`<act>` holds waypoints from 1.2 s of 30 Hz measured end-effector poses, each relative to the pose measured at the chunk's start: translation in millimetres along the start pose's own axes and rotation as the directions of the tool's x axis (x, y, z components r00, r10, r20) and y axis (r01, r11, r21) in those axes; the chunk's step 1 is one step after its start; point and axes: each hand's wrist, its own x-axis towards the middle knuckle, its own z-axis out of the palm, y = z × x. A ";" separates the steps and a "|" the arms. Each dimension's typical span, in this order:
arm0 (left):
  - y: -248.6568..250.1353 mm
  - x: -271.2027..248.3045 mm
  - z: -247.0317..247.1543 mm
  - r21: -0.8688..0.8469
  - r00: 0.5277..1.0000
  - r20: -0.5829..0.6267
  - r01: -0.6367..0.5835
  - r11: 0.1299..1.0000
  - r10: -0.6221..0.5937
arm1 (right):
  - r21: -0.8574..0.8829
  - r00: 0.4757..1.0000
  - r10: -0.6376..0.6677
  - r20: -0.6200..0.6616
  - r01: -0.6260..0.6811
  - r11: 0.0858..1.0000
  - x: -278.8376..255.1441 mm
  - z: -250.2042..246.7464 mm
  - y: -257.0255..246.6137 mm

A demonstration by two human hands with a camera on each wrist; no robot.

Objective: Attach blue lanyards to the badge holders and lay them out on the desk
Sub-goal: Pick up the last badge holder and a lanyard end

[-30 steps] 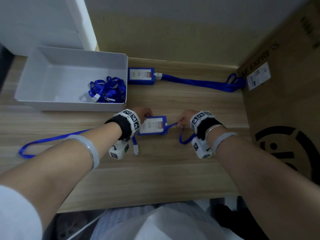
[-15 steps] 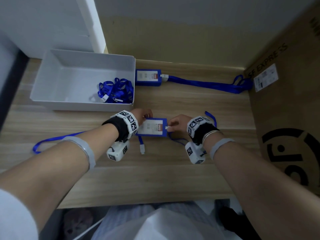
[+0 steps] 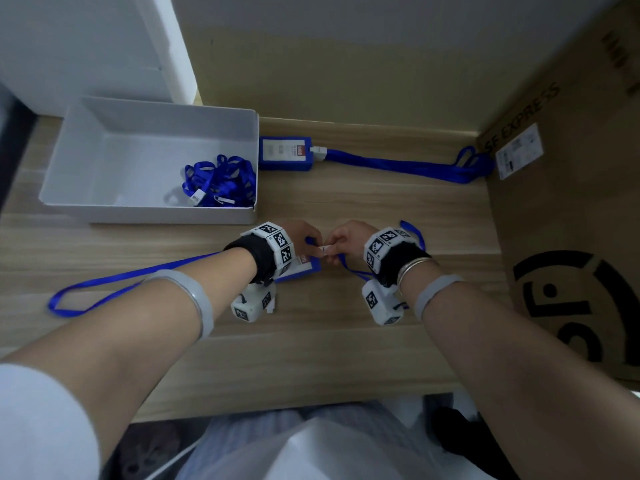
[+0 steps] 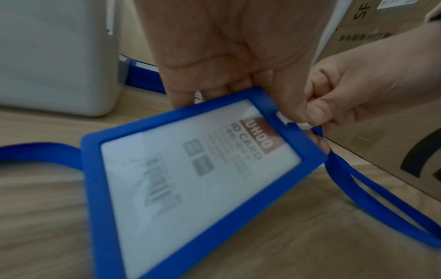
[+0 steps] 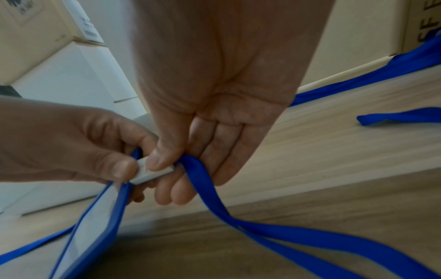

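I see the left hand (image 3: 304, 235) curled round the top edge of the blue badge holder (image 4: 190, 179), tilted up off the tabletop (image 3: 311, 358). The right hand (image 3: 343, 239) pinches the white clip (image 5: 152, 172) of a blue lanyard (image 5: 274, 230) at the holder's slot. Only the wrist views show thumb on clip; the head view shows a finished badge (image 3: 285, 154) just right of the white tray (image 3: 104, 140), spare lanyards (image 3: 221, 181) inside it. A cardboard box (image 3: 571, 220) stands right of the tray.
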 end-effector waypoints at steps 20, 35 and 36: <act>0.9 12.9 0.9 -0.027 0.998 -0.013 -0.062 0.998 0.062 | 0.176 0.993 -0.113 0.026 0.107 0.978 1.9 -6.0 15.8; -15.7 7.9 -5.1 -0.038 1.000 0.009 0.019 0.999 -0.018 | 0.146 0.998 0.043 -0.036 -0.037 0.989 -1.8 -4.3 22.5; -15.7 7.4 -5.4 -0.044 1.000 0.014 0.011 0.999 -0.011 | 0.135 0.998 0.055 -0.040 -0.049 0.990 -1.8 -4.3 21.1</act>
